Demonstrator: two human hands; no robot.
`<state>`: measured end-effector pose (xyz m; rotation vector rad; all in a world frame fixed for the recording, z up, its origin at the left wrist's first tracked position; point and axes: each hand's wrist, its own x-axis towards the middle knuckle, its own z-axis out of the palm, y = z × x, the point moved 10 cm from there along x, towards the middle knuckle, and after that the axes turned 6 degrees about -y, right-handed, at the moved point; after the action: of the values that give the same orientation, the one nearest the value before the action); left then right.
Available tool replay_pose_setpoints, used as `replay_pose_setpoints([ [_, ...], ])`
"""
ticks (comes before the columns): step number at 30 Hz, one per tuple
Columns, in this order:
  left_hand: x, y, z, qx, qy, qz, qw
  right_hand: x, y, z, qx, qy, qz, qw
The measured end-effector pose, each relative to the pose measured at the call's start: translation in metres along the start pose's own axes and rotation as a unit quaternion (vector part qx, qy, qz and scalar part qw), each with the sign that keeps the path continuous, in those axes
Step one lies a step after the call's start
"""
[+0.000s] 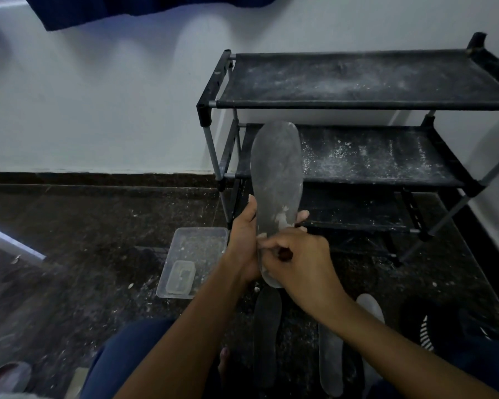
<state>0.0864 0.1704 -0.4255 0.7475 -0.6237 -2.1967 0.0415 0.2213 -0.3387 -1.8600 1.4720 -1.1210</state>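
Dark floor (84,226) meets white wall (113,96) behind rack (357,79) and insole (277,174).

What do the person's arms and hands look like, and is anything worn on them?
Both forearms are bare up to the frame's edge: no sleeves show. The left hand and the right hand wear no gloves, and no ring, watch or bracelet is visible.

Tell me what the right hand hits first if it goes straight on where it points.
The insole: the right hand points up-left and seems to touch its lower left edge. Just behind is the left hand, gripping it.
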Motion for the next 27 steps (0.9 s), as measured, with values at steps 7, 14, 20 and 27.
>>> replay_pose_setpoints([
  [7,0.001,0.001,0.006,0.0,-0.008,0.025,1.0,0.013,0.007,-0.02,0.027,0.078,0.041,0.996],
  [14,0.003,0.001,0.003,-0.031,-0.011,0.024,0.999,0.001,0.009,-0.002,0.062,0.009,0.089,0.994],
  [20,0.006,0.005,-0.001,-0.061,-0.022,0.029,0.997,-0.009,0.012,0.002,0.106,-0.018,0.109,0.988],
  [27,0.003,0.005,0.006,-0.046,-0.008,0.041,0.998,0.013,0.014,-0.011,0.101,0.042,0.116,0.987],
])
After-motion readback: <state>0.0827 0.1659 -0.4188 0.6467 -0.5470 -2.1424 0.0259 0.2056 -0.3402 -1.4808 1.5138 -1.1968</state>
